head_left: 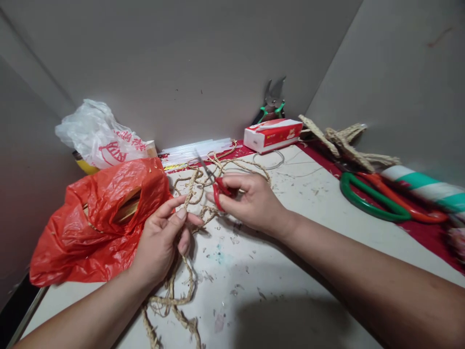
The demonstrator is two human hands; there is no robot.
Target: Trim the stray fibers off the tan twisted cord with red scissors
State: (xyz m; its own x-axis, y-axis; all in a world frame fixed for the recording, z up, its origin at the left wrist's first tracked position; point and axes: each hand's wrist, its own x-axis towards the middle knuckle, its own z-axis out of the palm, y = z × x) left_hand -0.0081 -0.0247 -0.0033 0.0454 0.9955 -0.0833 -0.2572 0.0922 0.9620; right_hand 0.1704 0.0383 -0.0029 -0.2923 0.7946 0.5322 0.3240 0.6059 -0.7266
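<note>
Rough braided straw rope (191,186) trails from the centre of the frame down to the lower edge. The left hand (162,235) has its grip pinched on it; the right hand's (256,201) grip holds red-handled scissors (219,192). Left, a crinkled red plastic bag (105,242). Farther, upper left, a filmy white bag (100,138) bears red characters I can't make out; upper right of centre, a red-and-white box (274,135) has print too small to read.

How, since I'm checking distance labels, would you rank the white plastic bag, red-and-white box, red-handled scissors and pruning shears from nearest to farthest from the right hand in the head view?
1. Red-handled scissors: held in the right hand.
2. Red-and-white box: beyond the hand.
3. Pruning shears: just behind the box.
4. White plastic bag: at the back left.
</note>
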